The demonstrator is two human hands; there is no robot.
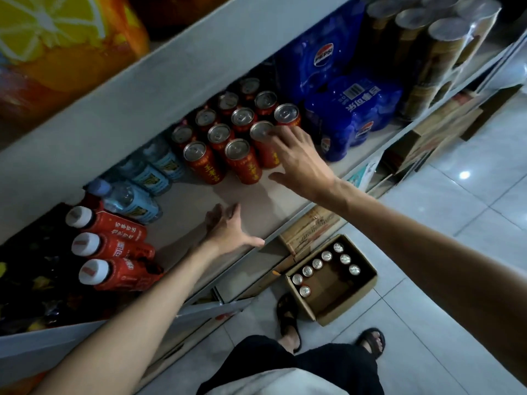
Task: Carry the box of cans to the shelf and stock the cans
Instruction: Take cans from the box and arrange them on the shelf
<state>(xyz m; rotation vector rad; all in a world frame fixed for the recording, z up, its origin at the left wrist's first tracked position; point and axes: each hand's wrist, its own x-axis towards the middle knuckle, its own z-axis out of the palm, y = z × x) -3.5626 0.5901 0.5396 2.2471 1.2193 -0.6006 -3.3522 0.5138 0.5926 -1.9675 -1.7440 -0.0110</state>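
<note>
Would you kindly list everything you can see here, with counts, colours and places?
red cans: eleven lids visible, red with silver lids, upright in rows mid-shelf
cardboard box: one, brown, open on the floor
boxed cans: eight, silver lids, along two walls of the box
red bottles: three, white caps, shelf left
water bottles: several, pale blue, left of the red cans
Pepsi packs: two, blue, right of the red cans
wrapped can pack: one, brownish, far right
cartons: several, brown, under the shelf
shelf: one, pale
left hand: open, resting on the shelf front
right hand: open, fingers touching a red can
</note>
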